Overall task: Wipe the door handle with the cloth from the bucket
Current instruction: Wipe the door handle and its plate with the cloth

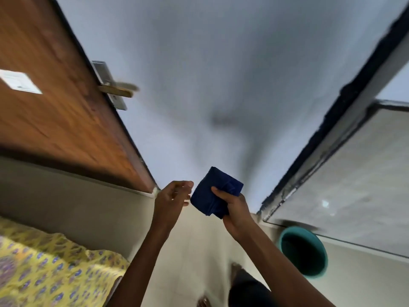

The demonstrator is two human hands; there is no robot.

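A folded dark blue cloth (215, 192) is held up in front of me, gripped by my right hand (234, 209) from its lower right side. My left hand (172, 199) hovers just left of the cloth with fingers loosely apart, holding nothing. The brass door handle (117, 90) on its silver plate sticks out from the edge of the open wooden door (55, 111) at the upper left, well above both hands. The teal bucket (304, 251) stands on the floor at the lower right, below my right forearm.
A pale blue wall (210, 74) fills the middle. A dark-framed doorway edge (327, 138) runs along the right. A bed with a yellow patterned sheet (51, 269) lies at the lower left. A white switch plate (20, 82) sits on the door.
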